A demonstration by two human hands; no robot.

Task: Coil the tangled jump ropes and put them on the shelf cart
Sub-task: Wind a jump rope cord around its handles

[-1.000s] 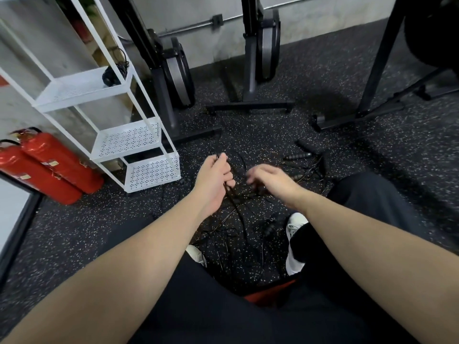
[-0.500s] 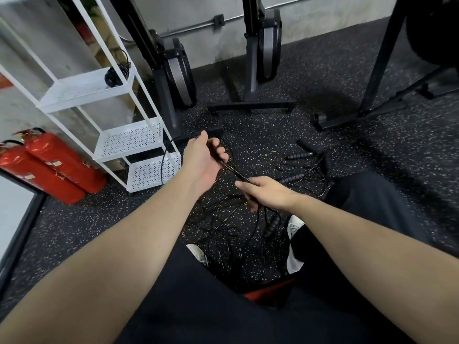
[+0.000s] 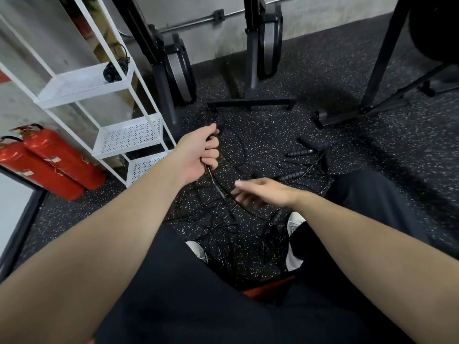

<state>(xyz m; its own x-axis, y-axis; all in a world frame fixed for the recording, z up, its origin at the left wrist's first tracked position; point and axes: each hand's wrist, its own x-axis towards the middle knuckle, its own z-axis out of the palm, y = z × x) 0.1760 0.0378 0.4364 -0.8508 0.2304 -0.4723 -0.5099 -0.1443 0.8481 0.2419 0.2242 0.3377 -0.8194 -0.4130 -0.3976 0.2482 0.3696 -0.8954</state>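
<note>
Thin black jump ropes (image 3: 218, 222) lie tangled on the speckled floor between my feet. Their ribbed black handles (image 3: 298, 153) lie to the right of the tangle. My left hand (image 3: 198, 155) grips a bunch of rope strands, raised above the pile. From it a strand runs down to my right hand (image 3: 263, 192). That hand is blurred, its fingers stretched out flat toward the strand, fingertips at it. The white shelf cart (image 3: 129, 135) stands at the left, just beyond my left hand. A coiled black rope (image 3: 111, 70) sits on its upper shelf.
Two red fire extinguishers (image 3: 49, 165) lie left of the cart. Upright rowing machines (image 3: 173, 65) and a black rack frame (image 3: 372, 70) stand along the back and right. My white shoes (image 3: 294, 244) flank the tangle.
My right hand has let go of the strand it gripped and now has its fingers stretched out. My left hand stays raised with its bunch of rope.
</note>
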